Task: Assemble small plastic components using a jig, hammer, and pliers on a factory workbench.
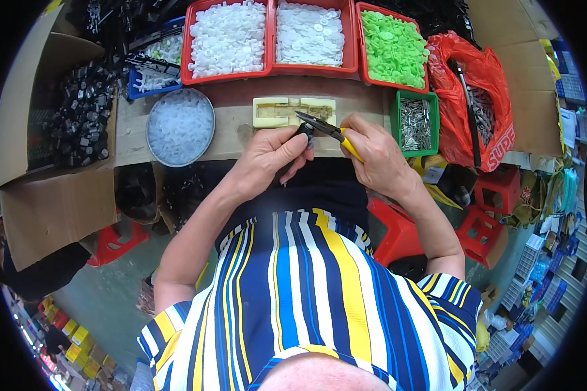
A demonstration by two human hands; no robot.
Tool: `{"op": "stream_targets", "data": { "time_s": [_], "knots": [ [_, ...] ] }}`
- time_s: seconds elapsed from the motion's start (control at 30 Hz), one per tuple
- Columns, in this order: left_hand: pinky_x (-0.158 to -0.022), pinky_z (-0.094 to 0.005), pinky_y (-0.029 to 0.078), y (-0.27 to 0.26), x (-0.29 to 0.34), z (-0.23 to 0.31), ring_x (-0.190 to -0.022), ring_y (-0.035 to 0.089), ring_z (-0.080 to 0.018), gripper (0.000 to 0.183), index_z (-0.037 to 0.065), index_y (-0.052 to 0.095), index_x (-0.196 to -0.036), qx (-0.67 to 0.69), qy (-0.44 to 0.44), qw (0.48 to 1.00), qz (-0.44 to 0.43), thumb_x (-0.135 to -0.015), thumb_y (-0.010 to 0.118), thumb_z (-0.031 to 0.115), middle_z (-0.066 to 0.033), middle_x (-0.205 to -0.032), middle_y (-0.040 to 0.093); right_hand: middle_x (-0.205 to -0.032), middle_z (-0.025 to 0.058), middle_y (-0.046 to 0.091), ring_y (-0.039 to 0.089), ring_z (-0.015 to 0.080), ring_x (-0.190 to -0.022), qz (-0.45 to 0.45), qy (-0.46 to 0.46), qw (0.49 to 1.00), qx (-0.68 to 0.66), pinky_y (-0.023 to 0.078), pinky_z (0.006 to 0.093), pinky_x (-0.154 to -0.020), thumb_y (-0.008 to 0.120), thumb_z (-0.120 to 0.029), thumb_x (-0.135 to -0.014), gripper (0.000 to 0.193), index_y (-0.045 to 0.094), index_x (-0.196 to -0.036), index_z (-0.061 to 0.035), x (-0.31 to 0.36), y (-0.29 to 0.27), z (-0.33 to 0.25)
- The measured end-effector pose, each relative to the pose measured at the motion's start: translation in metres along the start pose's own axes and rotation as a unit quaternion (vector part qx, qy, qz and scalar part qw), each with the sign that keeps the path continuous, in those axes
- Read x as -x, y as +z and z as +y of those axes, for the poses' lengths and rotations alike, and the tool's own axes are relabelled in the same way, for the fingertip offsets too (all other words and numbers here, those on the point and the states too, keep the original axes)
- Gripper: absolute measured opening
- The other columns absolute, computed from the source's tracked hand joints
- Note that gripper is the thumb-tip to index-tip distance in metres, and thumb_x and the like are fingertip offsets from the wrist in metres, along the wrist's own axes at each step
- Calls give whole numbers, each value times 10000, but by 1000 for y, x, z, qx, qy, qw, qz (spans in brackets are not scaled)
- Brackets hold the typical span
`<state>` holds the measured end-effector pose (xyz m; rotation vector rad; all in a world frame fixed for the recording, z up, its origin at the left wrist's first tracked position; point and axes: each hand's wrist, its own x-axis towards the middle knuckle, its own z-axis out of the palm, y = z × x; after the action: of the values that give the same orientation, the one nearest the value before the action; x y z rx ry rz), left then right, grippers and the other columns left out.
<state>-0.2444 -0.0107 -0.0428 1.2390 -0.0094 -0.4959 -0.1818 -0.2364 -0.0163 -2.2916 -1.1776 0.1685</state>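
My left hand (272, 155) pinches a small black part (306, 129) between thumb and fingers at the front edge of the workbench. My right hand (376, 153) grips yellow-handled pliers (329, 132), whose dark jaws point left and meet the black part. Just behind both hands lies a cream-coloured jig block (275, 112) with recessed slots.
Red trays of white parts (228, 39) (309, 32) and green parts (394, 45) line the back. A round tin of clear pieces (179, 126) sits left, a green box of metal pins (415, 122) right, beside a red bag (476, 98). A cardboard box of black parts (78, 117) stands far left.
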Motion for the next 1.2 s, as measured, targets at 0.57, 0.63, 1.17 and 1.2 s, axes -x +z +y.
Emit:
{"op": "stream_targets", "data": {
  "time_s": [0.57,0.63,1.17,1.2],
  "knots": [
    [-542,-223,390,-4,0,5,-621,479,-55,336,3,625,-985,-18,125,992,-23,-1016,554,330,-1,-701,534,-1222,167,554,544,365,-1146,46,-11,997,65,402,465,-978,635,54,-698,318,566,-1006,16,3,-17,-16],
    [-555,-235,405,-5,1,10,-621,473,-59,317,0,623,-990,-151,154,977,10,-1011,568,311,12,-696,519,-1231,183,545,531,378,-1167,28,-7,992,122,402,457,-996,634,53,-701,330,561,-1021,16,3,-16,-21],
    [-719,-471,482,-45,81,10,-815,625,-392,282,-3,632,-880,-586,-127,800,25,-901,656,277,-199,-830,655,-1173,149,539,520,329,-1112,-39,83,984,155,433,446,-894,698,-74,-726,361,584,-1064,-24,3,2,18],
    [-744,-479,492,-52,98,4,-836,639,-381,282,5,643,-873,-623,-174,762,26,-886,670,285,-188,-839,663,-1184,149,533,515,327,-1120,-31,97,977,189,433,448,-898,696,-76,-737,363,581,-1077,-21,3,3,24]
  ]
}}
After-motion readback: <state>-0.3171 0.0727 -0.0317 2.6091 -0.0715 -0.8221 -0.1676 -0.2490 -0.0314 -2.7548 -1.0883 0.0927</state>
